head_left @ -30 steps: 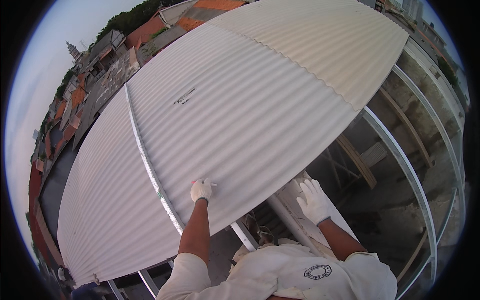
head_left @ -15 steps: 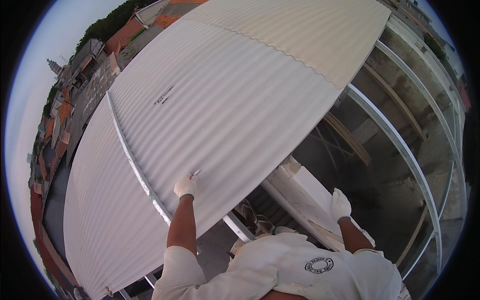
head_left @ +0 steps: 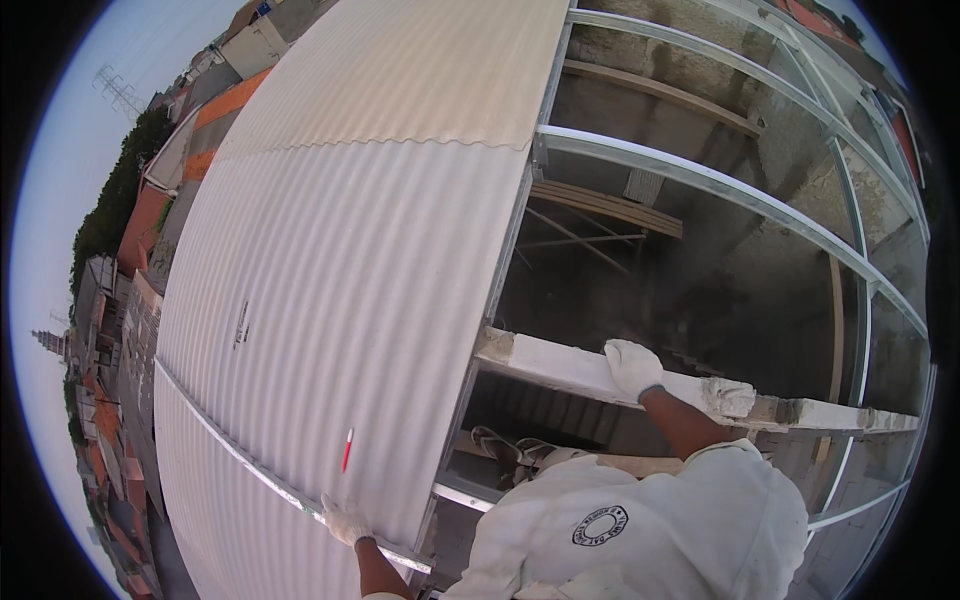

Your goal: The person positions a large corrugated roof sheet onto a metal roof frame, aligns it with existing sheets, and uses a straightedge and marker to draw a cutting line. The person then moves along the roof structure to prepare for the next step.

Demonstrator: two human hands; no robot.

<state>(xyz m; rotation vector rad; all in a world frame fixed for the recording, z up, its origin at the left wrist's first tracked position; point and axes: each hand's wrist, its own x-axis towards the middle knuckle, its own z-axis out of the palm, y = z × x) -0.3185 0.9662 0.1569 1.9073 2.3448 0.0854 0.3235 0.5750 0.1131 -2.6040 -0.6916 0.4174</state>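
Note:
My left hand (head_left: 345,522), in a white knit glove, grips a long narrow whitish metal strip (head_left: 245,450) lying across the corrugated roofing sheet (head_left: 340,260). Just above that hand a red and white pen (head_left: 348,451) rests loose on the sheet. My right hand (head_left: 633,368), gloved too, is curled over the top of a white masonry beam (head_left: 560,363) beside the sheet's right edge. Its fingertips are partly hidden by the glove's back.
Metal roof purlins (head_left: 720,185) span an open drop at the right, with wooden planks (head_left: 610,205) below. My sandalled feet (head_left: 505,445) show beneath the beam. A cream sheet (head_left: 420,80) overlaps the far end; neighbouring roofs (head_left: 105,400) lie beyond the left edge.
The pen has left my left hand and now lies on the sheet. That hand has moved down and back to the strip. My right hand stays on the beam; the view has turned right.

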